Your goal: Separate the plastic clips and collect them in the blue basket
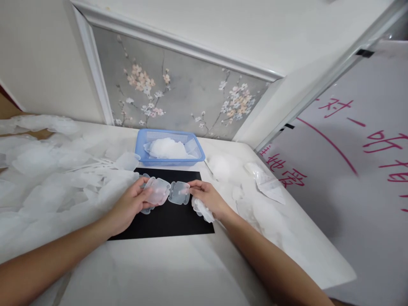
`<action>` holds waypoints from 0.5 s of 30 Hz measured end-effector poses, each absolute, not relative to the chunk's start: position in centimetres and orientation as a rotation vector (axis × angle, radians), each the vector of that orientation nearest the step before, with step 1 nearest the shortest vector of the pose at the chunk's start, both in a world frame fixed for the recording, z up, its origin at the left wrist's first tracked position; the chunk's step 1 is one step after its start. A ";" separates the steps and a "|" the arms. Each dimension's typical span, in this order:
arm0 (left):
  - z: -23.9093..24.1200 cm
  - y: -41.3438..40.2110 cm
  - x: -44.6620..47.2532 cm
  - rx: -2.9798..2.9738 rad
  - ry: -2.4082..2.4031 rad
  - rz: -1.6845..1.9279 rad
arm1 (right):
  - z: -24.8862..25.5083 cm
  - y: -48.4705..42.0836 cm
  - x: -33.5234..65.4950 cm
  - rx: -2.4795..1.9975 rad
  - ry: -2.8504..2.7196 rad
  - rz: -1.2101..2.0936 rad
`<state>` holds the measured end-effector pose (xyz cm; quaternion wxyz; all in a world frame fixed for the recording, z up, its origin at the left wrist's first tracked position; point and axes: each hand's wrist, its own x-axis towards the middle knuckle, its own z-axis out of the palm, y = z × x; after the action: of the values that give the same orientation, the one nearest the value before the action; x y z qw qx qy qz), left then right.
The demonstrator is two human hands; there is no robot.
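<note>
My left hand (pixel 132 203) is closed around a small stack of clear plastic shells (pixel 157 191), held just above a black mat (pixel 168 216). My right hand (pixel 208 197) pinches the right end of another clear plastic shell (pixel 179 192) joined to or touching the stack, and a crumpled bit of clear plastic film (pixel 202 209) sits under its palm. Both hands hover over the back part of the mat on a white table (pixel 153 272).
A blue basket (pixel 169 158) with clear plastic pieces stands behind the mat. Piles of clear plastic shells (pixel 47 170) cover the table's left side. Plastic bags (pixel 266 182) and wrappers lie to the right. A white board with red writing (pixel 357 144) leans at far right.
</note>
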<state>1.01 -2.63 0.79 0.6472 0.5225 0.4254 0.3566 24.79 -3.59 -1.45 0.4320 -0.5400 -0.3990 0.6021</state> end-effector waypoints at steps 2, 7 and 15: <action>0.9 -2.3 1.1 1.023 0.902 0.798 | -1.6 -3.6 24.8 -1.341 -1.017 1.459; 1.5 -2.0 1.1 0.839 0.788 0.712 | -1.8 -3.6 25.2 -1.351 -1.081 1.205; 0.9 -2.0 0.9 0.840 0.705 0.678 | -1.8 -4.6 24.9 -1.266 -1.687 0.654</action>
<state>0.89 -2.00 0.85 0.7993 0.3914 0.3288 0.3159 24.90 -4.56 -1.81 0.4501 -0.5119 -0.6823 0.2644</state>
